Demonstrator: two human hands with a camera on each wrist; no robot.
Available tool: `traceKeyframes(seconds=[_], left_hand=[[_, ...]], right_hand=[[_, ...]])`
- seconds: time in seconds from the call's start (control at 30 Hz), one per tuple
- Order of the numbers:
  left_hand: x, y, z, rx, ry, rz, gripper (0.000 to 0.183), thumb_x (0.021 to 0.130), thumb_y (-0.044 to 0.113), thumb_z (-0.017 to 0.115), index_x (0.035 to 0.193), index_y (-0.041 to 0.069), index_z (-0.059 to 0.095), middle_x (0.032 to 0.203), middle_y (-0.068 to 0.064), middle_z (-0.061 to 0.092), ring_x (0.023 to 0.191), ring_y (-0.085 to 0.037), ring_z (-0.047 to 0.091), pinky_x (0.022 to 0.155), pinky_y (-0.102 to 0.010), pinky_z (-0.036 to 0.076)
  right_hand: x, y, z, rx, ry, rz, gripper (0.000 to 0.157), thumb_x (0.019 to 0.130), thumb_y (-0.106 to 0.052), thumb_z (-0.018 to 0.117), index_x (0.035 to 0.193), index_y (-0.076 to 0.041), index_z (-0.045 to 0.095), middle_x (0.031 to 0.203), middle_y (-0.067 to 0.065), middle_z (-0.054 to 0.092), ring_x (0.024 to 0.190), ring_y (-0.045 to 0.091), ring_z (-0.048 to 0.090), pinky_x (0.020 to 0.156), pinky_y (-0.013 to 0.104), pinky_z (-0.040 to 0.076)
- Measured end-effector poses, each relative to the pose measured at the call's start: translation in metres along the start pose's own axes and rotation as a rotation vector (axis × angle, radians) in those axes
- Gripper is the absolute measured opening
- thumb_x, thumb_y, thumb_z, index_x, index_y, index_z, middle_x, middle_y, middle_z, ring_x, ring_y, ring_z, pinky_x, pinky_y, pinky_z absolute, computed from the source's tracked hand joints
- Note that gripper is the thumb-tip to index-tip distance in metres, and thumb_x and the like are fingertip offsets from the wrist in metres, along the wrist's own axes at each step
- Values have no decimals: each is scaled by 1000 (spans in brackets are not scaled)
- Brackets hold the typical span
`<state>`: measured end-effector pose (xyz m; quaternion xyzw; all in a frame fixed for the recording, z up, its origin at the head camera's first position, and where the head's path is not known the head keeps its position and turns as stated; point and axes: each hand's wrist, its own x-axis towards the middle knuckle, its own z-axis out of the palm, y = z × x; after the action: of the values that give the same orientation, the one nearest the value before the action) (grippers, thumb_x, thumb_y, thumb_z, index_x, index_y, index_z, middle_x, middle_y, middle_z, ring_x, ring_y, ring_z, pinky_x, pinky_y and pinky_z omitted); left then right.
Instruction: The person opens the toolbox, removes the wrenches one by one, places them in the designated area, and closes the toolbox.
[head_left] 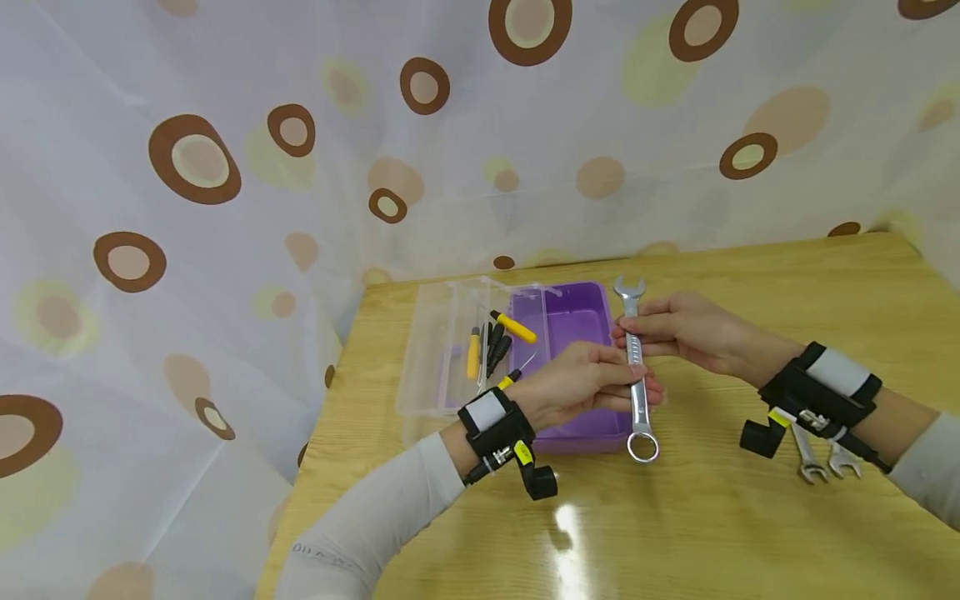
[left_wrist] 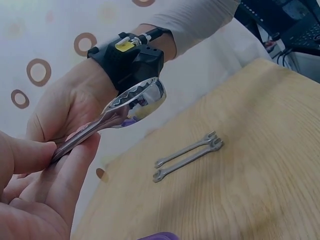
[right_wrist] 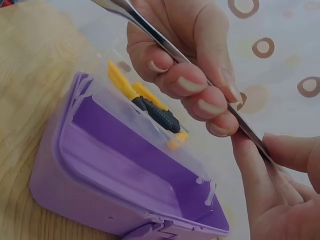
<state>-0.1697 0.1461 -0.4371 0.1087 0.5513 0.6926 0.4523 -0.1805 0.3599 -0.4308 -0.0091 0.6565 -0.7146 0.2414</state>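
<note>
Both hands hold a shiny combination wrench [head_left: 639, 408], its open end pointing away and its ring end toward the person. My left hand [head_left: 581, 383] pinches the lower half of the shaft, thumb on top and fingers beneath. Nearer the open end, my right hand [head_left: 693, 333] pinches it too. The wrench stands above the right side of a purple box [head_left: 581, 443]. In the left wrist view the ring end [left_wrist: 137, 95] tilts upward. Seen from the right wrist, the bare purple interior [right_wrist: 115, 160] lies below the hands.
A clear lid [head_left: 423, 358] is folded open left of the box. Several yellow and black screwdriver-like tools [head_left: 513, 327] lie over it. Two more wrenches [left_wrist: 187, 157] rest side by side on the wooden table [head_left: 465, 533], under the right forearm. A patterned curtain [head_left: 480, 150] hangs behind.
</note>
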Motion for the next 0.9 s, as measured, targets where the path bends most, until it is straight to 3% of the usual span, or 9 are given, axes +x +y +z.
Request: traceKeyframes(seconds=[0.23,0.6,0.9], left_hand=[[8,-4,4,-27,-12,17,21,106,0,56,116,-15,67,126,-39,64,127,-48,59,85,-31,62],[13,-10,4,-62,-26,12,19,107,-1,54,114,-14,66,132,-43,57,131,-51,53,86,-31,61],[16,-22,4,-100,-22,-22,30,107,1,54,131,-18,60,135,-40,57,132,-50,52,88,-33,61]], right_hand=[[0,-1,-8,-36,7,12,16,107,-5,58,113,1,72,103,7,78,99,14,76,90,29,60],[0,2,-11,-59,9,9,16,107,-4,58,113,2,72,104,7,79,99,15,77,89,30,61],[-5,8,-10,-51,6,38,15,106,-4,59,109,0,74,103,8,80,98,16,77,89,31,61]])
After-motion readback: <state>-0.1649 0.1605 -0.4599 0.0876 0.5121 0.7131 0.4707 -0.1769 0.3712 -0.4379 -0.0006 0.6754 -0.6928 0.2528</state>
